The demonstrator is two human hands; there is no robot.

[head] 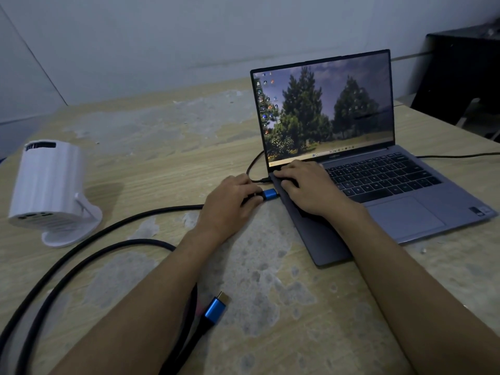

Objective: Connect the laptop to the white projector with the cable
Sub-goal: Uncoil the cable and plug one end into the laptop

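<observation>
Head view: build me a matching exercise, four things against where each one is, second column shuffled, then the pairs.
Things:
1. white projector
2. left hand
3. right hand
4. loose blue connector

Places:
A. resting on the laptop's left edge
B. lying free on the table, between the forearms
C. standing at far left
D. gripping the blue plug at the laptop's side

Pairs: 1-C, 2-D, 3-A, 4-B
</observation>
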